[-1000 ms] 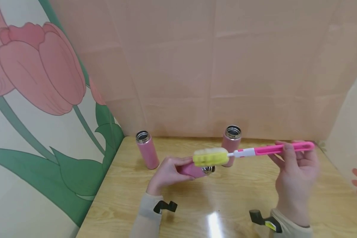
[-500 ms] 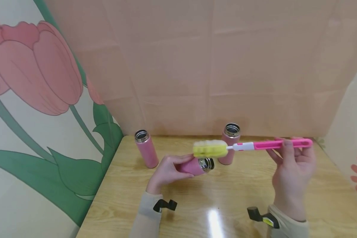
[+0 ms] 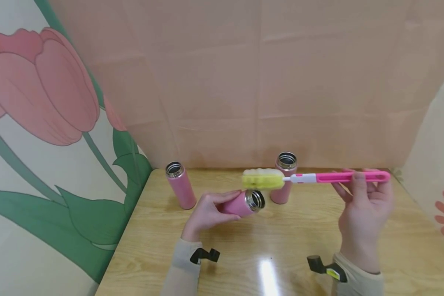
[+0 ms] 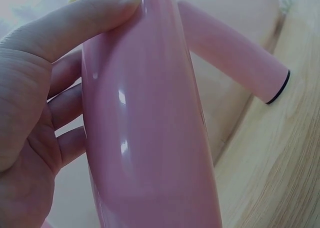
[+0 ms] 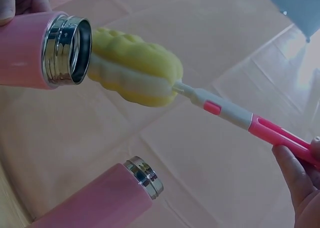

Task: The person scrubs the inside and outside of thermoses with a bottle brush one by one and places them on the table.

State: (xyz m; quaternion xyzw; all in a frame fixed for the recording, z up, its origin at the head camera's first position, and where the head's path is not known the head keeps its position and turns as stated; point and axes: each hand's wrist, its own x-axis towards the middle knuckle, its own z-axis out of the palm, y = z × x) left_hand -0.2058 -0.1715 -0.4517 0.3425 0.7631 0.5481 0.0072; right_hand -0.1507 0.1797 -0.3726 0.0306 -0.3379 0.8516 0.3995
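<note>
A pink metal flask (image 3: 236,206) without a lid lies tilted in my left hand (image 3: 207,213), its steel mouth facing right. In the left wrist view, thumb and fingers wrap the flask body (image 4: 145,118). My right hand (image 3: 366,213) pinches the pink handle of a bottle brush (image 3: 334,177) between thumb and fingers. The brush lies level, its yellow and white sponge head (image 3: 263,179) pointing left. In the head view the sponge is just above the flask mouth; in the right wrist view the steel rim (image 5: 70,50) overlaps the sponge's tip (image 5: 135,67).
Two more open pink flasks stand upright at the back of the wooden table (image 3: 151,242): a left flask (image 3: 182,187) and a right flask (image 3: 282,191), partly behind the brush. A draped peach cloth (image 3: 244,82) closes off the back. A tulip-painted wall (image 3: 51,90) rises at left.
The left hand has turned the flask so its mouth shows more fully. The brush has risen slightly, and its sponge has gone from overlapping the flask to just above it in the head view.
</note>
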